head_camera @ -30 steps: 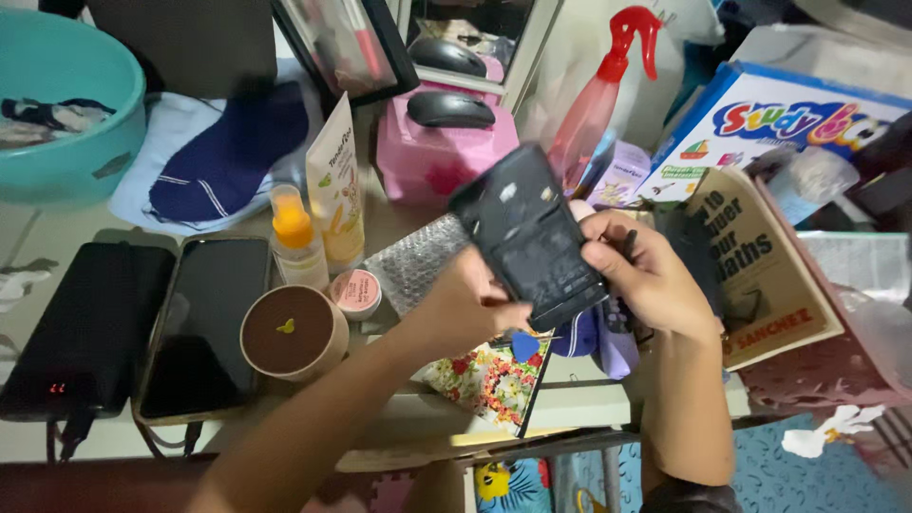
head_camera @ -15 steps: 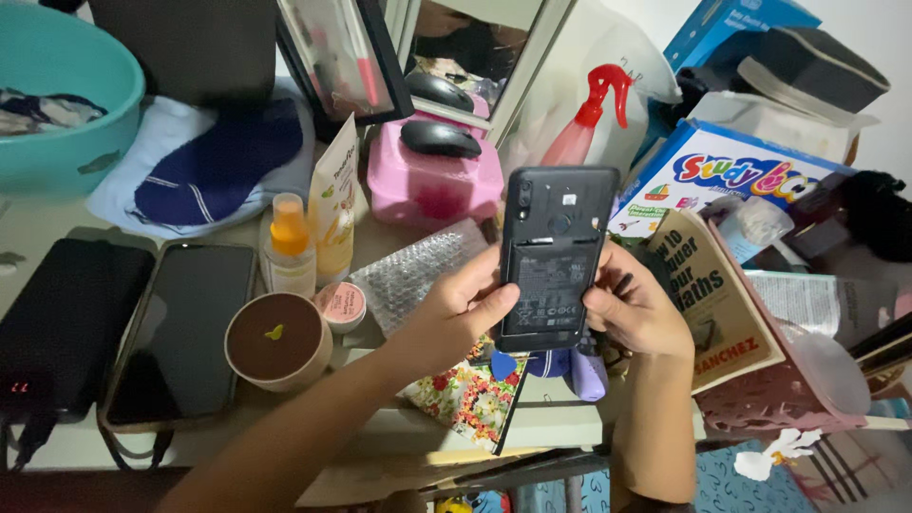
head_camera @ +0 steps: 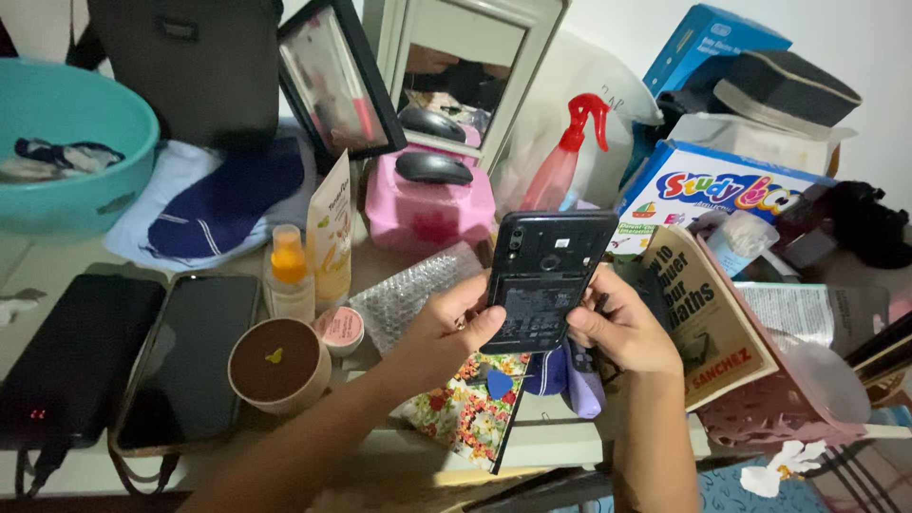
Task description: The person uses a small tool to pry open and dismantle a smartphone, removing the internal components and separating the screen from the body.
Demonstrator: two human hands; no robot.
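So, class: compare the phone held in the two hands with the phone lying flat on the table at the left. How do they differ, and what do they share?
The held phone stands upright between the left hand and right hand; the table phone lies flat, untouched. The held phone has its back cover off, showing inner parts; the table phone shows only a dark glass face. Both are dark, slim and rectangular.

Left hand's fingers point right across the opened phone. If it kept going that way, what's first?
Probably the right hand, gripping the opposite edge of the black phone with its back cover off. The left hand already touches that phone, so only the phone's width lies between them. Depth looks similar, though one view can't confirm.
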